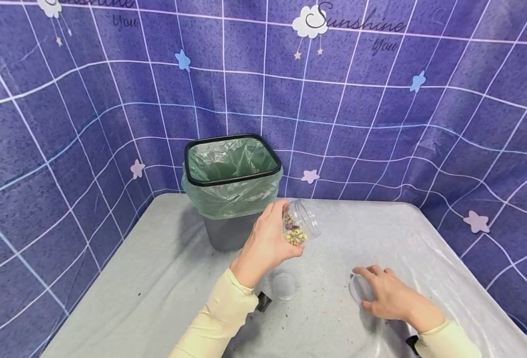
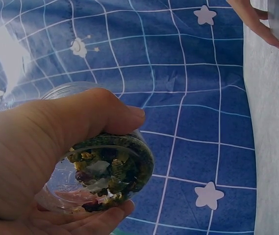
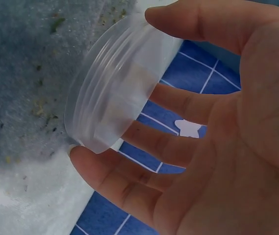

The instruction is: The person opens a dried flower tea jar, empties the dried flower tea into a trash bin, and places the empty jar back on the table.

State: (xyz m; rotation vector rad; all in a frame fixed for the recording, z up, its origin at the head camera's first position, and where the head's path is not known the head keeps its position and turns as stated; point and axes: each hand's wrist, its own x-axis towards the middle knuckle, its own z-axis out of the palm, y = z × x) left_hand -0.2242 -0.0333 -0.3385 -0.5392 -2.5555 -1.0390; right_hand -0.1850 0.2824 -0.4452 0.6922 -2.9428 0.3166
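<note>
In the head view, my left hand [image 1: 265, 238] grips a clear plastic jar [image 1: 303, 219], its fingers and thumb around the wall. The jar is tipped on its side, its threaded mouth facing right. Dried flowers [image 1: 294, 235], yellowish with some dark purple bits, lie along its lower side; the left wrist view shows the flowers [image 2: 112, 174] through the base. Low over the table at the right, my right hand [image 1: 386, 293] holds a clear ridged lid [image 1: 358, 290] by its edge. Up close, thumb and fingertips span the lid [image 3: 114, 88] from rim to rim.
Behind my left hand stands a grey bin [image 1: 227, 231] with a black rim and a green bag [image 1: 232, 201] over it. A clear round disc [image 1: 285, 286] lies on the grey-covered table [image 1: 165, 298] between my hands. Small dark crumbs dot the cover. A purple curtain [image 1: 357, 109] closes off the back.
</note>
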